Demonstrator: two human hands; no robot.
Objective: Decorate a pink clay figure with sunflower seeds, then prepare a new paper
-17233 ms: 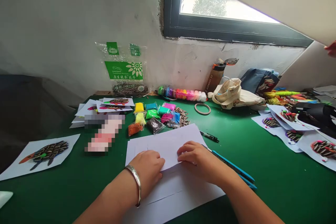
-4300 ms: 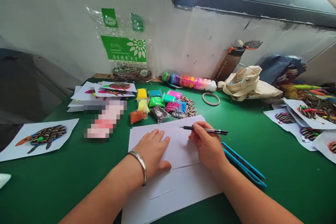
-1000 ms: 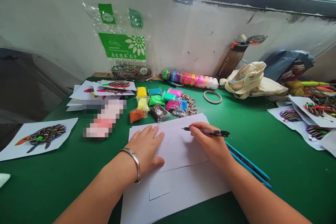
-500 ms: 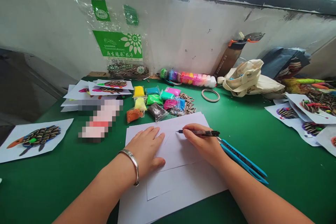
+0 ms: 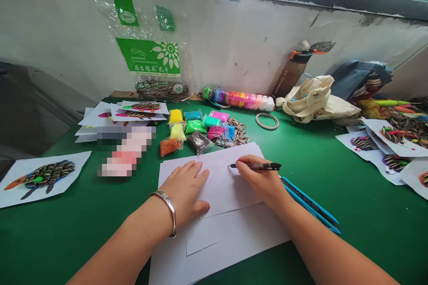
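White paper sheets (image 5: 214,231) lie stacked on the green table (image 5: 110,231). My left hand (image 5: 187,187), with a silver bracelet at the wrist, rests flat on the left side of the top sheet, fingers spread. My right hand (image 5: 259,178) is closed around a black pen (image 5: 264,166), whose tip touches the top sheet. A thin curved line runs from near my left fingertips to the pen tip. Beside my right wrist lies a blue tool (image 5: 310,205), partly hidden by my forearm.
Behind the paper are colored clay packets (image 5: 195,126), sunflower seeds (image 5: 239,133) and a tape roll (image 5: 267,121). Seed pictures lie left (image 5: 47,178) and right (image 5: 394,138). A seed bag (image 5: 150,67), clay tube (image 5: 239,99), bottle (image 5: 290,73) and cloth bag (image 5: 312,98) stand along the wall.
My right hand and the pen have moved slightly to the right, and the curved line on the paper is longer. My left hand stays in place on the sheet.
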